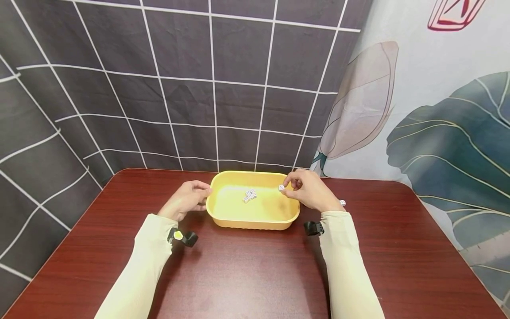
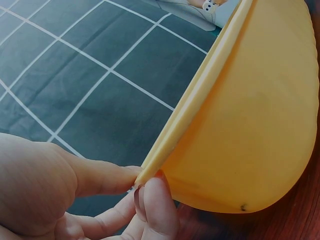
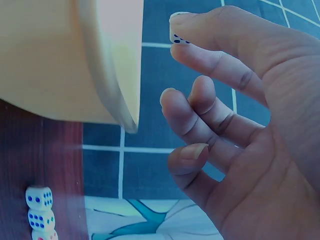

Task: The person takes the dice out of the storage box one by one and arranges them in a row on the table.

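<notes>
A yellow oval basin (image 1: 239,224) stands on the table, with several white dice (image 1: 250,195) in a small cluster on its floor. My left hand (image 1: 186,199) pinches the basin's left rim between thumb and fingers, as the left wrist view shows up close. Over the basin's right end, my right hand (image 1: 311,190) pinches one white die (image 1: 281,188) between thumb and index finger. The right wrist view shows that die (image 3: 178,38) with dark pips, mostly covered by the fingertips; the other fingers are loosely bent and hold nothing.
More white dice with blue and red pips (image 3: 40,218) sit in a row on the table beside the basin's right end, partly hidden by the right wrist in the head view. Behind the reddish-brown table (image 1: 239,270) hangs a dark gridded cloth (image 1: 191,102).
</notes>
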The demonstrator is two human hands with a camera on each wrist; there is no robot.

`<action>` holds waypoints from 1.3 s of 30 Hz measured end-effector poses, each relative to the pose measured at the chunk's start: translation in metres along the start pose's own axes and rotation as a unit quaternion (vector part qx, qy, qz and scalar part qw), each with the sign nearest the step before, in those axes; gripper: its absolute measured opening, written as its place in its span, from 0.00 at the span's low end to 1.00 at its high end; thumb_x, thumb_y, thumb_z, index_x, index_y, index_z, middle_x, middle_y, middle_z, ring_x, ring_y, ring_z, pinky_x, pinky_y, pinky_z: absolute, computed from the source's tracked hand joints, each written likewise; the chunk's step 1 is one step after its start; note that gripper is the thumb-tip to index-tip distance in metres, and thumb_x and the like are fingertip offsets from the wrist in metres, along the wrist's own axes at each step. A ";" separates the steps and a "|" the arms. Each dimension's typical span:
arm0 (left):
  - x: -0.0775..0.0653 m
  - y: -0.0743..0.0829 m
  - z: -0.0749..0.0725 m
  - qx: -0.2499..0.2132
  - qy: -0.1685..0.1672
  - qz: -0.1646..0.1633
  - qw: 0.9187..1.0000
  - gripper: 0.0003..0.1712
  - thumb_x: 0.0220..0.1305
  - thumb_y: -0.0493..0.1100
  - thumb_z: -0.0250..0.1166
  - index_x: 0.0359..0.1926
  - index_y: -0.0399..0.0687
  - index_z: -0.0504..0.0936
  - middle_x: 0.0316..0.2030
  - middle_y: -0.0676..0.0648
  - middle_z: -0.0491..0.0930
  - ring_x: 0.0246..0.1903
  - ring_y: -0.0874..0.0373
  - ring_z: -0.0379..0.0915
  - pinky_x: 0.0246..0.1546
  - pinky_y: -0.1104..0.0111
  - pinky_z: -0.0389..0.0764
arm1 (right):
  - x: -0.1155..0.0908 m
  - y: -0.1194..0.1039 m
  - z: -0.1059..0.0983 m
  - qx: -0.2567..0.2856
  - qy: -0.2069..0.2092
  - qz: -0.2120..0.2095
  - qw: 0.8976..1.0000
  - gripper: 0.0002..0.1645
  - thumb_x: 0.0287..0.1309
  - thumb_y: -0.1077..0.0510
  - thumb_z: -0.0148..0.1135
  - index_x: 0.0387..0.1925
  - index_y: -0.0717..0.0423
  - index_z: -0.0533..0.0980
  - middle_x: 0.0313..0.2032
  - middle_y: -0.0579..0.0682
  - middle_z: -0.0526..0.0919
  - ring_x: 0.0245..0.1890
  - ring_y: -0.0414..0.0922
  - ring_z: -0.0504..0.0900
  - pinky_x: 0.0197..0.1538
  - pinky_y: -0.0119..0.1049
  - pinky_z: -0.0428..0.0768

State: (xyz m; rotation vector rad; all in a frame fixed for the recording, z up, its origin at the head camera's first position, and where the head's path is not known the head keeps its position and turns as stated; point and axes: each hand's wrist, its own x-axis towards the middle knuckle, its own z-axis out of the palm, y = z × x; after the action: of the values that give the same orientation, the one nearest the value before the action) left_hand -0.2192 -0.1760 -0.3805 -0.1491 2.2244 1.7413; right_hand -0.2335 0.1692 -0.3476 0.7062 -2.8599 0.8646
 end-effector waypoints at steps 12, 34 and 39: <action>0.001 0.000 0.000 0.001 -0.001 0.001 1.000 0.21 0.74 0.38 0.59 0.61 0.30 0.70 0.39 0.45 0.82 0.32 0.61 0.79 0.33 0.74 0.85 | -0.007 0.009 -0.012 0.003 0.006 0.018 1.000 0.04 0.57 0.55 0.73 0.32 0.49 0.85 0.25 0.44 0.75 0.30 0.43 0.73 0.36 0.34 0.72; -0.001 0.000 -0.001 0.007 -0.001 0.000 1.000 0.22 0.74 0.38 0.59 0.62 0.30 0.70 0.40 0.44 0.82 0.33 0.60 0.78 0.32 0.74 0.84 | -0.024 0.039 -0.033 -0.003 0.035 0.077 0.996 0.05 0.60 0.54 0.72 0.35 0.51 0.84 0.30 0.49 0.79 0.34 0.46 0.75 0.40 0.37 0.75; -0.001 0.001 0.000 0.008 0.001 0.001 1.000 0.21 0.74 0.38 0.59 0.62 0.30 0.70 0.40 0.44 0.82 0.33 0.60 0.78 0.33 0.74 0.85 | -0.030 0.044 -0.039 0.002 0.038 0.084 0.996 0.06 0.61 0.54 0.72 0.37 0.52 0.85 0.32 0.50 0.80 0.36 0.47 0.75 0.42 0.38 0.75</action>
State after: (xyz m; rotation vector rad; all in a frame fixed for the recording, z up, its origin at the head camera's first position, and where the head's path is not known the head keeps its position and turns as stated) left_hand -0.2183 -0.1761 -0.3790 -0.1437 2.2402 1.7238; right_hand -0.2291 0.2347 -0.3434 0.4286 -2.8819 0.8956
